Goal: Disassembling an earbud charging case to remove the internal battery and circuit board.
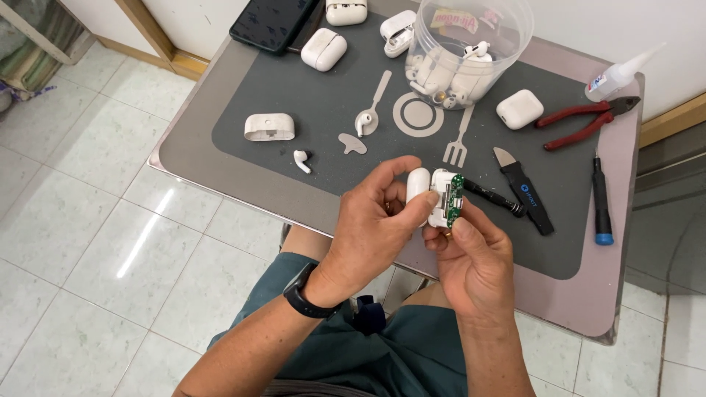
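Note:
Both hands hold one opened white earbud charging case [430,195] above the table's near edge. My left hand [375,228] grips its rounded lid end from the left, thumb along the top. Fingers of my right hand [471,254] pinch the case's inner white frame and a small green circuit board [456,197] on its right side. A black watch band sits on my left wrist. The case's underside is hidden by my fingers.
A grey mat [309,110] covers the small table. On it lie a white case shell [269,126], loose earbuds [301,161], a clear tub of earbuds [460,51], other white cases [519,109], red pliers [581,121], a black pry tool [526,192], a screwdriver [601,202], a glue bottle [621,73] and a phone [272,22].

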